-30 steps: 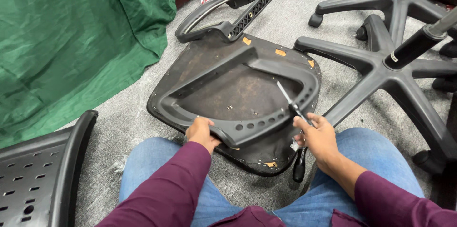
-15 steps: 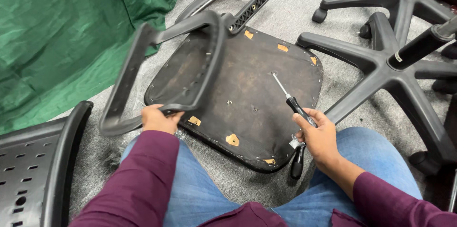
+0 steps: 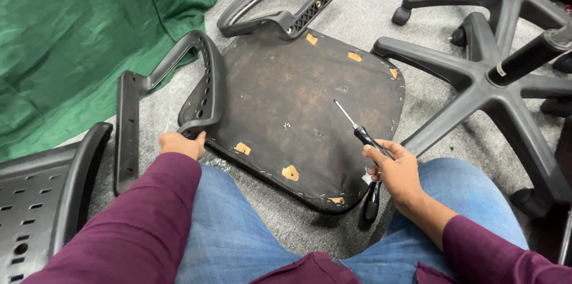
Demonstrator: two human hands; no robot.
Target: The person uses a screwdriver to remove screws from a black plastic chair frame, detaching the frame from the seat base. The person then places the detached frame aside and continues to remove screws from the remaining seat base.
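A black plastic armrest frame (image 3: 170, 90), lifted off the upturned seat base (image 3: 298, 111) a moment ago, has swung down to the carpet at the seat's left edge. The left hand (image 3: 180, 144) stays clamped on its end. The right hand (image 3: 398, 171) keeps its closed grip on a screwdriver (image 3: 360, 132) above the seat.

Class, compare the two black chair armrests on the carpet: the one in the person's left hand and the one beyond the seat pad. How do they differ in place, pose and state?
The near armrest is gripped by the left hand and overlaps the seat pad's left edge; the far armrest lies free at the pad's far edge. The near one runs away from the person, while the far one lies crosswise. Both are black plastic loops with a row of holes.
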